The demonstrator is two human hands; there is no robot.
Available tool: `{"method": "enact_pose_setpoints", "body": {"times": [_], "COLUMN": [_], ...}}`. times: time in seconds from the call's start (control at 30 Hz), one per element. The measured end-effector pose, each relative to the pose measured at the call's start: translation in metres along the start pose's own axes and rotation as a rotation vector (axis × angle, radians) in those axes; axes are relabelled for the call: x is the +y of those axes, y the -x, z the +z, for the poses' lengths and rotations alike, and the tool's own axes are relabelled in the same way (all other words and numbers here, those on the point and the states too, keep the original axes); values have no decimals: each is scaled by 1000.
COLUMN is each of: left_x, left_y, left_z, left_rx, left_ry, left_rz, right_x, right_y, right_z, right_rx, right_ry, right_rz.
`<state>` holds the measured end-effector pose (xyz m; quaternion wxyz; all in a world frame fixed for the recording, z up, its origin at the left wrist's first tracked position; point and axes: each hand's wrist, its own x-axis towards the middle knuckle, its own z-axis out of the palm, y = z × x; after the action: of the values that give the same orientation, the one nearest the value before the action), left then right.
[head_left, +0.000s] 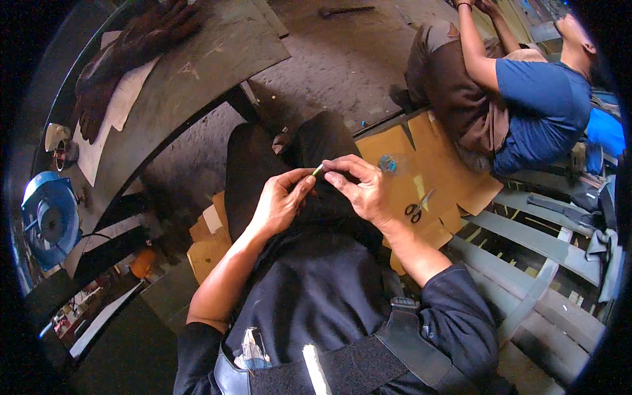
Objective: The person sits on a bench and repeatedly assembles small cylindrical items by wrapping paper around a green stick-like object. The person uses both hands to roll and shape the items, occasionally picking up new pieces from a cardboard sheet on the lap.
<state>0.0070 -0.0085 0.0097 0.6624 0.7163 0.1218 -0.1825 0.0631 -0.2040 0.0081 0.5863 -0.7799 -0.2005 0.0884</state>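
Note:
Over my lap, my left hand (288, 197) pinches a small, thin, yellow-green piece (318, 170) between thumb and fingers. My right hand (359, 187) closes its thumb and fingertips at the upper end of the same piece, so the two hands nearly meet. Too little of the piece shows to tell its kind. To the right of my right hand, a pair of scissors with black handles (413, 211) lies on a flattened cardboard sheet (454, 172). A clear container with blue bits in it (388, 163) sits on that cardboard too.
A dark table (217, 56) curves along the left, bearing brown work gloves (125, 56) and a blue fan-like machine (49, 220). A slatted metal bench (526, 234) runs on the right. Another person in a blue shirt (543, 99) sits at the upper right. A hammer-like tool (345, 11) lies on the floor.

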Motion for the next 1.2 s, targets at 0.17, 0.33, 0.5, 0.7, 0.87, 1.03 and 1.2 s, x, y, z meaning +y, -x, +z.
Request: {"method": "enact_pose_setpoints", "body": {"times": [0.17,0.33,0.5,0.7,0.87,1.03,1.2], "left_x": [-1,-5,-8,-14,-22,-8,5], "left_y": [-4,-9,-19,-40,-78,-114,-155], "left_z": [10,15,24,34,43,73,117], "left_rx": [4,-73,-132,-154,-220,-252,-308], "left_ry": [-16,41,46,-43,-140,-405,-626], "left_rz": [-14,-73,-86,-87,-45,44,377], "right_x": [11,19,33,52,122,163,181], "right_y": [9,11,7,6,25,112,190], "right_z": [9,0,-19,-37,-94,-164,-141], "right_rx": [93,94,-55,6,509,544,579], "right_ry": [45,58,16,37,169,762,737], "right_rz": [-27,-19,142,215,441,968,1083]}}
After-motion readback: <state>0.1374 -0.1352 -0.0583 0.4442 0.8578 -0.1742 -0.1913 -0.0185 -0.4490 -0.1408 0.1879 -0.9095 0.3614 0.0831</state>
